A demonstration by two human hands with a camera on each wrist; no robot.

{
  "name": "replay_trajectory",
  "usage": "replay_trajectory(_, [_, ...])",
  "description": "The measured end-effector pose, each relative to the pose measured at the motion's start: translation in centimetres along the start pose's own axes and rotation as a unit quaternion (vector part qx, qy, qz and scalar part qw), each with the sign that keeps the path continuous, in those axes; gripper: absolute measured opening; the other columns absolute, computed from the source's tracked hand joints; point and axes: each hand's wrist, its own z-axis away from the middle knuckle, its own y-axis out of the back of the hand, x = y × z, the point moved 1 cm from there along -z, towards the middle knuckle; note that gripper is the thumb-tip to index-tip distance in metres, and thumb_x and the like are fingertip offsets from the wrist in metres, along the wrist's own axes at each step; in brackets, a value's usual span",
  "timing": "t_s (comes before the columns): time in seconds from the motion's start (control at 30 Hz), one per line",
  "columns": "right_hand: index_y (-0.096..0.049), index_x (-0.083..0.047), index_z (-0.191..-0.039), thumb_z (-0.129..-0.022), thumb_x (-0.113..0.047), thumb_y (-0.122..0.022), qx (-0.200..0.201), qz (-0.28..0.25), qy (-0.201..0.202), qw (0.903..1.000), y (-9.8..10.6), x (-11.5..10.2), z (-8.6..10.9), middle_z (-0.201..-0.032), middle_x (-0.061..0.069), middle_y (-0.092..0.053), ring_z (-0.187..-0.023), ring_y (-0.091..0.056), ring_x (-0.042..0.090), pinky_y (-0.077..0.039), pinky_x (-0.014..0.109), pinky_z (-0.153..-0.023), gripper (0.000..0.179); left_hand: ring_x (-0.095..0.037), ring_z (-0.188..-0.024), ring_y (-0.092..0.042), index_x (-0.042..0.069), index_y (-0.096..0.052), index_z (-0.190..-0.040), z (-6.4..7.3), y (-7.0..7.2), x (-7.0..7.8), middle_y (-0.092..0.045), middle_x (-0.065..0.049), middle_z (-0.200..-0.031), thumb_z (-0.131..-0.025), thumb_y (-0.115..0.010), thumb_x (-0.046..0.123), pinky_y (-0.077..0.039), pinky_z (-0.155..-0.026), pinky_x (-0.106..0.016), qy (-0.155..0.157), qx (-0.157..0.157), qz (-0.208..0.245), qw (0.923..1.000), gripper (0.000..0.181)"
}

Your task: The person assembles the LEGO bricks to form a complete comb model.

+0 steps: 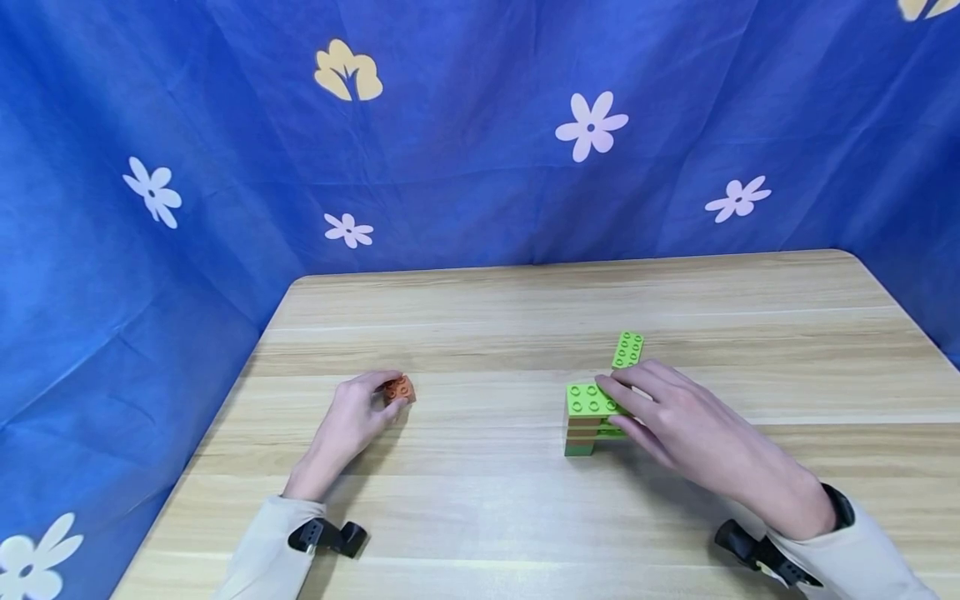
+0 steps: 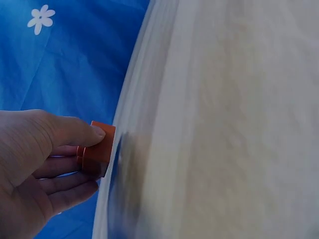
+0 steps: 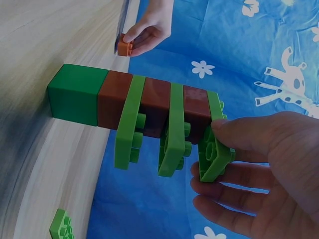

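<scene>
Between thumb and fingers, my left hand [image 1: 354, 421] pinches a small orange toy brick [image 2: 102, 149] at the left of the table. My right hand [image 1: 693, 425] grips the overhanging end of the top light green plate [image 1: 583, 400] on a brick tower. The right wrist view shows that tower from the side: a dark green block [image 3: 75, 94] at the base, then brown bricks [image 3: 155, 99] alternating with light green plates [image 3: 127, 124]. Each plate sticks out to one side, studs up. My right fingers partly hide the top plate.
Behind the tower, a loose light green plate [image 1: 628, 347] lies on the wooden table [image 1: 480, 517], partly covered by my right hand. A blue curtain [image 1: 465, 150] with flower prints hangs along the table's back and left edges.
</scene>
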Motion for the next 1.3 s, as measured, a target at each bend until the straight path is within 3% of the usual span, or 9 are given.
replay_trajectory(0.2, [-0.063,0.004,-0.118,-0.106,-0.037,-0.025,-0.001,-0.001,0.001,1.0,0.0,0.0,0.0,-0.104,0.012,-0.064,-0.094,-0.061,0.026,-0.055,0.042,-0.078,0.057,-0.04,-0.101,-0.064,-0.007,-0.066,-0.111,-0.4,0.2,1.2,-0.067,-0.024,-0.108,-0.078,-0.078,0.003,-0.052,-0.09,-0.05,-0.007,-0.007,0.011,0.9999,0.037])
replay_trajectory(0.47, [-0.063,0.004,-0.118,-0.106,-0.037,-0.025,-0.001,-0.001,0.002,1.0,0.0,0.0,-0.1,-0.104,0.012,-0.064,-0.093,-0.061,0.025,-0.055,0.041,-0.077,0.057,-0.037,-0.099,-0.065,-0.007,-0.067,-0.109,-1.1,0.4,2.9,-0.069,-0.021,-0.105,-0.078,-0.078,0.003,-0.053,-0.088,-0.047,-0.05,-0.009,0.028,0.9983,0.035])
replay_trajectory(0.83, [-0.063,0.004,-0.118,-0.106,-0.037,-0.026,0.002,-0.003,0.0,1.0,0.0,-0.1,-0.1,-0.104,0.012,-0.064,-0.093,-0.06,0.024,-0.055,0.04,-0.076,0.056,-0.032,-0.099,-0.066,-0.005,-0.066,-0.111,-2.0,0.7,5.1,-0.069,-0.017,-0.106,-0.08,-0.077,0.005,-0.054,-0.087,-0.043,-0.083,-0.025,0.026,0.9959,0.035])
replay_trajectory(1.3, [-0.063,0.004,-0.118,-0.106,-0.038,-0.025,-0.002,-0.003,-0.006,1.0,-0.1,-0.2,-0.1,-0.104,0.012,-0.064,-0.094,-0.061,0.025,-0.055,0.041,-0.078,0.058,-0.028,-0.1,-0.066,-0.004,-0.067,-0.111,-2.6,1.8,8.4,-0.069,-0.014,-0.106,-0.08,-0.077,0.01,-0.055,-0.087,-0.04,-0.132,-0.021,0.028,0.9906,0.035])
